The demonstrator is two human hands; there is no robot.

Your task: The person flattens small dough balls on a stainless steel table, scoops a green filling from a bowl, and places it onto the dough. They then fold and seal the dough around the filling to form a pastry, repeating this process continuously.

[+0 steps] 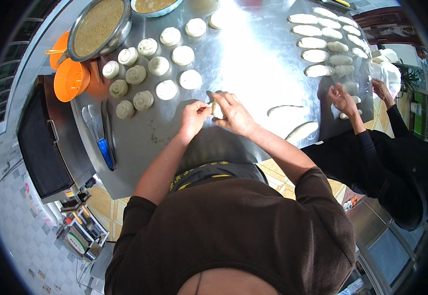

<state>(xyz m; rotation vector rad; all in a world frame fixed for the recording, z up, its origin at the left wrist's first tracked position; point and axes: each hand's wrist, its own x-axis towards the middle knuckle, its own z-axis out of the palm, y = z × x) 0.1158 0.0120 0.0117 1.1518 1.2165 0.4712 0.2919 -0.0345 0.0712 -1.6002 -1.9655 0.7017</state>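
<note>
A small piece of dough (217, 111) sits on the steel table (253, 73) right in front of me, mostly covered by my fingers. My left hand (194, 119) is closed in a pinch at its left edge. Curved over its right side, my right hand (236, 115) grips it with bent fingers. Round coiled dough pieces (166, 90) stand in loose rows ahead and to the left. To the right of my hands lie a long oval dough strip (302, 132) and a thin dark curved strip (285, 108).
A steel bowl of brown filling (99, 29) stands far left beside orange bowls (71, 80). Flat tools, one with a blue handle (105, 153), lie at the left edge. Long dough pieces (314, 55) fill the far right, where a co-worker's hands (344, 101) hover near clear plastic.
</note>
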